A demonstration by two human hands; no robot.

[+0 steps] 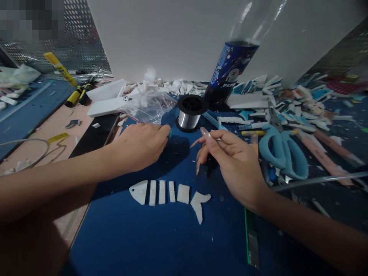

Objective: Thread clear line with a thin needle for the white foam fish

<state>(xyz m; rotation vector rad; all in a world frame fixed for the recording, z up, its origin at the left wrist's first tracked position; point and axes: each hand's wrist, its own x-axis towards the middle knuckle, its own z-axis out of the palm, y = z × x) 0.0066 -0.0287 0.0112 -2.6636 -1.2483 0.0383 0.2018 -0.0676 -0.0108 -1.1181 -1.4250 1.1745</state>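
The right hand (230, 163) pinches a thin, tan, pointed stick (196, 143), tip leftward, beyond a flat white six-piece fish (162, 191) lying crosswise on the dark blue bench (161, 245), its head end nearer the curled left hand (145, 142), whose grip cannot be told.

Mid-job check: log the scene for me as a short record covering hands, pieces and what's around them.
Left hand: curled above the blue surface; a bit of green shows at its fingertips, grip unclear
Right hand: pinching a thin pointed stick
White pieces: fish-shaped row, separated by gaps; head piece, four body pieces, tail piece
Spool: upright, beyond the row
Scissors: blue-handled, right of the right hand
Bottle: behind the spool, partly filled with dark liquid
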